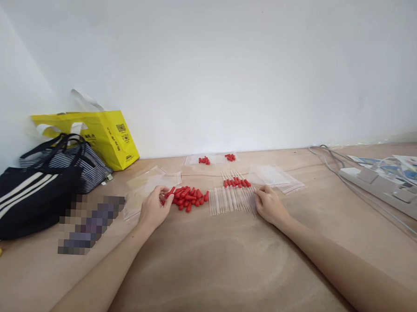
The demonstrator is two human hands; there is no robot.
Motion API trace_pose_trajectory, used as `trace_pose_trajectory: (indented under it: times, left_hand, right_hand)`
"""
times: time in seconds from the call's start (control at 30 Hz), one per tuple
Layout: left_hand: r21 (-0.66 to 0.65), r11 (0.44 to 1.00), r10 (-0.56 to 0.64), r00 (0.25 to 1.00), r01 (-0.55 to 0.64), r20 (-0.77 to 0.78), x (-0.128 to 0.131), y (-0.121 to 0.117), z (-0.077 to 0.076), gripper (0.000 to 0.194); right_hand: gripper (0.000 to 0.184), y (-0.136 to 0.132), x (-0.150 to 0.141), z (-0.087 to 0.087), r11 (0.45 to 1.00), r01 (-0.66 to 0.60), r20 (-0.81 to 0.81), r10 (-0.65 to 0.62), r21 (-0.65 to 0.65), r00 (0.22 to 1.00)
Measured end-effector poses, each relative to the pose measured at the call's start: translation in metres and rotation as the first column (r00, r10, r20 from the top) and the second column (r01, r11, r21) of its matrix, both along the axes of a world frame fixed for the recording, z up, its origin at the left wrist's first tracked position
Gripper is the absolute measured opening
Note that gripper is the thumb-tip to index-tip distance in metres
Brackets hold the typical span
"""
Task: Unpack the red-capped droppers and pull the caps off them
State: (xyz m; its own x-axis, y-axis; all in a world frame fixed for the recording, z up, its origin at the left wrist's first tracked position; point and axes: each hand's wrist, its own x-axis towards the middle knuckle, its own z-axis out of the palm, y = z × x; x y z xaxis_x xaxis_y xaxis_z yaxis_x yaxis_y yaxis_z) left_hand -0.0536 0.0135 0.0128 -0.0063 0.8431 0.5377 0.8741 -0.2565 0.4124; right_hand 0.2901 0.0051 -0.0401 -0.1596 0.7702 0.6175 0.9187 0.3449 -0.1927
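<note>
A pile of small red rubber caps lies on the brown table. My left hand rests at its left edge, fingers pinched on one red cap. To the right of the pile lies a row of several clear thin tubes. My right hand sits at the right end of that row, its fingers curled onto the tubes. Behind the row lie several tubes fitted with red caps.
Clear zip bags lie behind the tubes, two with red-capped tubes near the wall. A yellow bag, a striped bag and a black bag stand at the left. A power strip with cables and papers lies at the right.
</note>
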Motion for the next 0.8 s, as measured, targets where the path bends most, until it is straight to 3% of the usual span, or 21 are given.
trace_pose_trajectory:
  times: [0.17,0.43,0.53,0.63,0.8]
  left_hand:
    - [-0.048,0.998,0.046,0.998,-0.049,-0.048,-0.008,0.005,-0.003,0.018]
    - [-0.025,0.997,0.075,0.993,-0.078,-0.087,-0.012,0.018,-0.008,0.025]
    - [0.017,0.997,0.081,0.993,-0.079,-0.088,-0.014,0.018,-0.008,0.026]
    - [0.165,0.983,0.102,0.982,-0.075,-0.158,-0.011,0.013,-0.007,0.025]
    - [0.286,0.958,0.048,0.962,0.032,-0.269,0.003,0.001,-0.005,0.021]
  right_hand:
    - [0.021,-0.009,-0.001,0.009,0.996,0.094,0.056,-0.093,-0.007,0.994]
    - [0.02,-0.016,-0.007,0.015,0.987,0.126,0.041,-0.13,0.098,0.991]
    - [0.022,-0.004,-0.013,0.025,0.983,0.182,0.041,-0.181,-0.001,0.983]
    - [0.023,0.022,-0.02,0.036,0.941,0.276,0.05,-0.272,-0.197,0.961]
    - [0.02,0.068,-0.026,0.043,0.894,0.336,0.063,-0.333,-0.298,0.941]
